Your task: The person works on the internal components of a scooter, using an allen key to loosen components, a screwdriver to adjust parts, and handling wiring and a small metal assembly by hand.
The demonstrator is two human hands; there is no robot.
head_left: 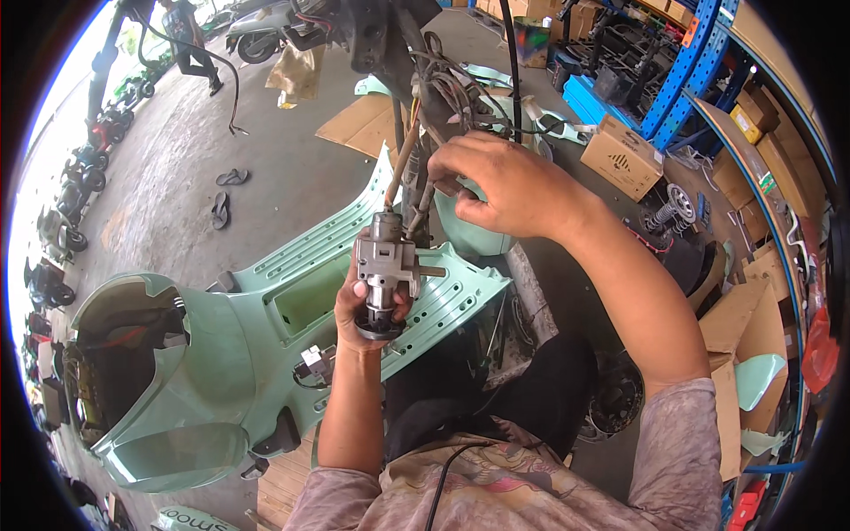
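Observation:
My left hand point(347, 311) is wrapped round a silver metal ignition lock point(382, 257), held upright over the floorboard. A black round end sits at the lock's bottom, and a brown sleeved cable point(401, 168) runs up from its top towards the scooter frame. To the right and higher, my right hand point(513, 186) is closed, its fingers curled beside the bundle of wires point(443, 84) on the frame. What its fingertips hold, if anything, is hidden. Below and behind the lock lies the mint-green floorboard panel point(452, 292).
A mint-green body shell point(212, 354) fills the lower left, a small white connector point(314, 360) near it. Sandals point(221, 211) lie on the concrete. At right are a cardboard box point(622, 157), a shock absorber point(677, 205) and blue shelving point(677, 84). A person point(188, 44) walks far left.

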